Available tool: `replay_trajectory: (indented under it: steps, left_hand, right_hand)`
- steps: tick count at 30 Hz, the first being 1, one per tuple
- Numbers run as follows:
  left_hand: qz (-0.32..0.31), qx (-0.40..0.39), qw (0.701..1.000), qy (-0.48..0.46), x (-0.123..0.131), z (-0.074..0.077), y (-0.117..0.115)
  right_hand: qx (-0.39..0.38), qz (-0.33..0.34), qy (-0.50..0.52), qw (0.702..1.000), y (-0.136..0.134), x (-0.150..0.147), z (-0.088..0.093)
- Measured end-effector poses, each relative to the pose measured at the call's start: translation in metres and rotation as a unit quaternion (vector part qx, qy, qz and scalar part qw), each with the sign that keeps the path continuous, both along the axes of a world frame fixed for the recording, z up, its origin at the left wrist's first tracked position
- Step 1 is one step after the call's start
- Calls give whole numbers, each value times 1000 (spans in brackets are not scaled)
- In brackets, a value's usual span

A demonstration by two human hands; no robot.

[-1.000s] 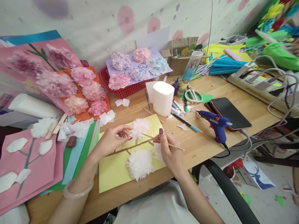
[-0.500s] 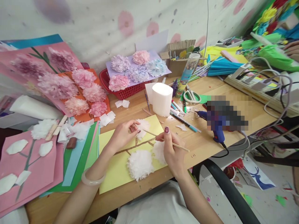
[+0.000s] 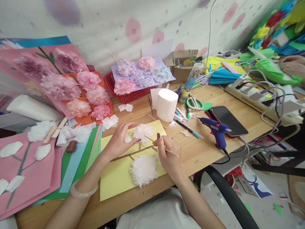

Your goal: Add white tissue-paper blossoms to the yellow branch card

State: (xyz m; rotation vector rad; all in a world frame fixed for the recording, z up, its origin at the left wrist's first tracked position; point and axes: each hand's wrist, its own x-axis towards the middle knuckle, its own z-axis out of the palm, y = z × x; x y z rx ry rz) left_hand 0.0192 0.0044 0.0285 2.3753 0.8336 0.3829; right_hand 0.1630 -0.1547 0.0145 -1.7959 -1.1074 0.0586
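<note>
A yellow card (image 3: 114,178) lies on the wooden table in front of me, with a brown branch drawn across it and white tissue flowers stuck on. My left hand (image 3: 119,143) rests on the card beside the upper flower (image 3: 143,132), its fingertips pinching a small white piece of tissue. My right hand (image 3: 168,156) is closed round a thin wooden stick (image 3: 162,147) whose tip points into that upper flower. A larger white flower (image 3: 143,169) sits below, and a third is partly hidden behind my right hand.
A white paper roll (image 3: 166,105), pens, scissors (image 3: 194,103), a blue glue gun (image 3: 215,130) and a black phone (image 3: 228,121) lie to the right. Flower cards and a red basket (image 3: 124,95) stand at the back left. Another person's hand (image 3: 293,66) is at the far right.
My left hand has let go of the upper flower's edge and dropped onto the card, now holding a bit of tissue. My right hand and stick shifted slightly left.
</note>
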Motion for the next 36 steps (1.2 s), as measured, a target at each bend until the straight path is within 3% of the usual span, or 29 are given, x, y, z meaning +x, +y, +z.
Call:
replay_trajectory:
  steps: [5, 9, 17, 23, 29, 36]
  left_hand:
    - [-18, 21, 995, 93, -24, -28, 1]
    - [-38, 31, 995, 89, -26, -41, 3]
    - [-49, 46, 995, 70, -25, -38, 4]
    - [-31, 65, 994, 79, -25, -41, 2]
    - [-29, 66, 994, 87, -25, -40, 4]
    - [-28, 38, 996, 73, -23, -41, 2]
  right_hand:
    - [-21, 5, -30, 999, 12, -2, 11]
    - [-31, -1, -35, 999, 31, -4, 18]
    - [-43, 15, -6, 999, 40, -4, 19]
    - [-18, -26, 14, 999, 29, -8, 14]
    - [14, -58, 37, 998, 17, -10, 23]
    - [61, -95, 178, 977, -10, -9, 22]
